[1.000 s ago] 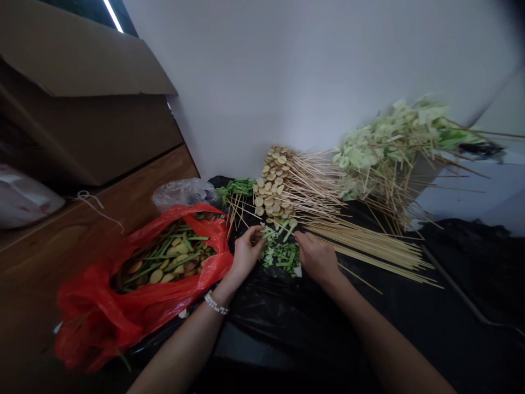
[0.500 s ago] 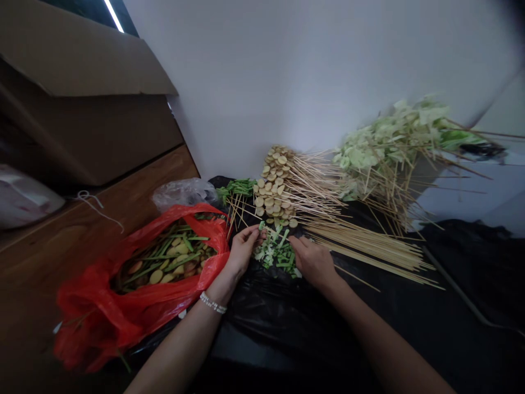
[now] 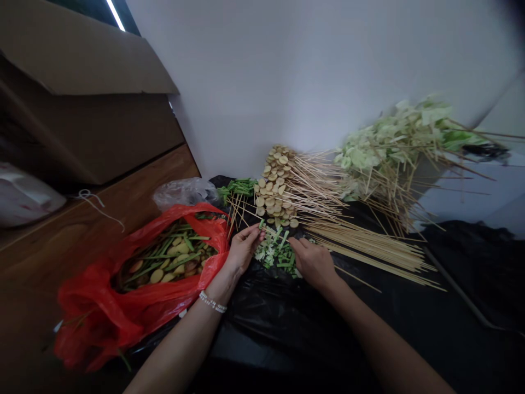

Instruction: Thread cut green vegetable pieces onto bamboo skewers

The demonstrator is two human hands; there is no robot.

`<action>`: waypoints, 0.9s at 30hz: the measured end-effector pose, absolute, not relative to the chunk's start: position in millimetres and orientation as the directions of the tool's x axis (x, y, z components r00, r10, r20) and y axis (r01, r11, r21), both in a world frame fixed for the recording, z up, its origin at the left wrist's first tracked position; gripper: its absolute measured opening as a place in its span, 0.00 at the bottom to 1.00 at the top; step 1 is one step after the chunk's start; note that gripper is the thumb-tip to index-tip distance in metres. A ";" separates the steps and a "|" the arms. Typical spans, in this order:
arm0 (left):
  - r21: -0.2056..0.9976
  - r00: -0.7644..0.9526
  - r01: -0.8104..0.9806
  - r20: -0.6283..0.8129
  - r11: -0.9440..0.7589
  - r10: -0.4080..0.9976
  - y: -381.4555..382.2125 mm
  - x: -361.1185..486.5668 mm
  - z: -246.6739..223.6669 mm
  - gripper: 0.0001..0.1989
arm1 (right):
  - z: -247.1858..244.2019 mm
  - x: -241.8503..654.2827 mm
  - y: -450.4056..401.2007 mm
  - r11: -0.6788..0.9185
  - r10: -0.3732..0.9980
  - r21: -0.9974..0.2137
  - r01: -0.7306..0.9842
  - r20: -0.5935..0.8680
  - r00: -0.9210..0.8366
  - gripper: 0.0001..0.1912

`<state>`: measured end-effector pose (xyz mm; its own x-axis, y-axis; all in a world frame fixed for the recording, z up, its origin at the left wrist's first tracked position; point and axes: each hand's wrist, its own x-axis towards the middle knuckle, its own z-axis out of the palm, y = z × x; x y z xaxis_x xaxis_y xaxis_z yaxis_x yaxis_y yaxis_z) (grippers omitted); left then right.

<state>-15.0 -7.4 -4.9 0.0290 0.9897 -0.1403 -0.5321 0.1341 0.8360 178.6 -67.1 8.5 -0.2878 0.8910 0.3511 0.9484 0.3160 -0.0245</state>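
Note:
Between the thumb and fingers of my left hand [image 3: 245, 246] is a short green vegetable piece [image 3: 261, 224], pinched near the tip of a thin wooden skewer. My right hand [image 3: 314, 260] is closed on that skewer [image 3: 357, 278], whose blunt end sticks out to the right behind the hand. Whether the tip has pierced the piece is too small to tell. A pile of chopped green stalks [image 3: 283, 254] and pale bits lies between and below both hands, on black plastic [image 3: 262, 306]. Just beyond it are skewered potato slices [image 3: 273, 191], stacked with their sticks pointing right.
A red plastic bag [image 3: 164, 303] of potato slices and green stalks stands at left. Bare skewers [image 3: 377, 251] lie at right. Skewered leafy greens [image 3: 394, 137] lean against the wall behind. Skewered green stalks [image 3: 241, 187] and a clear bag [image 3: 186, 192] sit near a cardboard box [image 3: 102, 131].
Hardly anything differs. The green piece in my left fingers sits slightly more tilted, and the view has shifted a little. My right hand stays in place.

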 end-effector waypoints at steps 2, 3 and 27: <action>0.836 0.030 -0.533 -0.138 0.133 0.990 -7.5 -15.1 -4.6 0.14 | 9.1 178.5 -67.3 0.312 0.896 -0.020 0.950 0.338 -0.287 0.19; 0.837 0.030 -0.531 -0.136 0.131 0.990 -7.5 -15.2 -4.6 0.14 | 9.6 178.4 -67.5 0.308 0.899 -0.020 0.951 0.332 -0.284 0.19; 0.948 0.274 -0.237 -0.146 0.214 0.951 -14.9 -13.6 -0.2 0.25 | 6.5 177.0 -67.5 0.316 0.885 -0.086 0.945 0.385 -0.261 0.17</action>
<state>-13.6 -14.9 -0.2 0.2739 0.9506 -0.1458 -0.2368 0.2136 0.9478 177.0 -67.5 6.5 -0.2612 0.8850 0.3855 0.9448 0.3162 -0.0857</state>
